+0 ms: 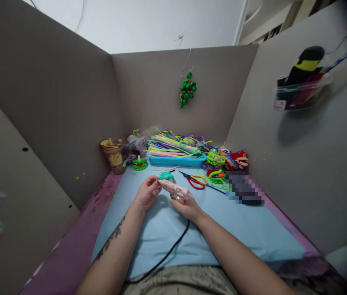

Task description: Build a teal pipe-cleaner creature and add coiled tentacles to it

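Observation:
In my right hand is a pink glue gun, its nozzle pointing left and a black cord trailing from it toward me. The fingers of my left hand are pinched together right at the nozzle tip; what they hold is too small to make out. Just beyond the nozzle lies a teal fuzzy piece on the light blue mat. Scissors with red and yellow handles rest on the mat, right of the teal piece.
A blue tray heaped with pipe cleaners stands at the back. Left of it are a green fuzzy figure and a brown cup. Colourful fuzzy pieces and a blurred dark object lie at right. Grey partitions enclose the desk.

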A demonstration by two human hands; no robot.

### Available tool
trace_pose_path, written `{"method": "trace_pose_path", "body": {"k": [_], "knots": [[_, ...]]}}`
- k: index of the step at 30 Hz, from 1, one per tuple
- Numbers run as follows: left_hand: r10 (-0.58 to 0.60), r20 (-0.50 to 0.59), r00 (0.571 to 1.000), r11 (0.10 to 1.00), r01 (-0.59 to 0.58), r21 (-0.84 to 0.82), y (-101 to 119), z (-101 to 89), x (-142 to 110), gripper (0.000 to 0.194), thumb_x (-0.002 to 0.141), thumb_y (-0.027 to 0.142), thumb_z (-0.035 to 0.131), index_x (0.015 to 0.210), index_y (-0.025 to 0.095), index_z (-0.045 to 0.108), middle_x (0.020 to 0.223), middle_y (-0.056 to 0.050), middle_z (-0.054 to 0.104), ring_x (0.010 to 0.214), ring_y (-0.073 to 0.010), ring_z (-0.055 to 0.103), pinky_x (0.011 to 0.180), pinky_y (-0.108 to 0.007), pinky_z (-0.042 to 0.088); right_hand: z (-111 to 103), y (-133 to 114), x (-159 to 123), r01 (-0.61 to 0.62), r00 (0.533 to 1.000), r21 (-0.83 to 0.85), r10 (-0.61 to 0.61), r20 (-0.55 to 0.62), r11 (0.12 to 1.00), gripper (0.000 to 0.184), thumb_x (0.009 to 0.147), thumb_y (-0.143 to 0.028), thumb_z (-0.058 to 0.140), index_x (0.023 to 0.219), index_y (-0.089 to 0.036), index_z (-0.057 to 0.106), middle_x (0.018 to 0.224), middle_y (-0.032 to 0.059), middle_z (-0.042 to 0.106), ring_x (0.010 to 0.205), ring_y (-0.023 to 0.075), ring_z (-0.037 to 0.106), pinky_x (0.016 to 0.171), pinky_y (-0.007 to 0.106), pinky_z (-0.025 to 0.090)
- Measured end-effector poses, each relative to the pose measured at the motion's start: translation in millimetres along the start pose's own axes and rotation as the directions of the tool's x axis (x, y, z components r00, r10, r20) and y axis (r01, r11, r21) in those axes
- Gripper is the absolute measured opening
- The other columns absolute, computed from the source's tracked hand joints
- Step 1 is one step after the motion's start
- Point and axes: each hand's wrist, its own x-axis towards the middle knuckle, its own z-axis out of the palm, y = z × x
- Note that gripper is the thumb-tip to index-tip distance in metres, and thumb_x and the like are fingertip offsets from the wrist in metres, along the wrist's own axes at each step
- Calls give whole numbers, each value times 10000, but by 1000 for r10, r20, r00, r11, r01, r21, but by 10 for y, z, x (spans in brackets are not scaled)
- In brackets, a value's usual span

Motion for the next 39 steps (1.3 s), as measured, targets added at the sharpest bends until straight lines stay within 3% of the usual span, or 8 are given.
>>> {"method": "trace_pose_path", "body": {"k": [9,39], "knots": [[5,2,1000,1000,-5,1,5,3,-10,300,583,232,821,797,160,624,736,14,645,699,-95,592,663,-212,434,10,13,-8,-7,1000,102,4,29,995,547,823,-168,477,1334,-353,421,1398,-71,411,1317,216,343,1123,415,264],[-13,18,1000,1000,13,-5,-15,-29,-4,279,583,224,821,789,174,641,744,10,663,716,-115,610,662,-223,435,28,53,-34,-8,1000,15,7,19,1000,499,848,-221,472,1333,-335,431,1389,-40,433,1311,220,354,1125,429,247]]}}
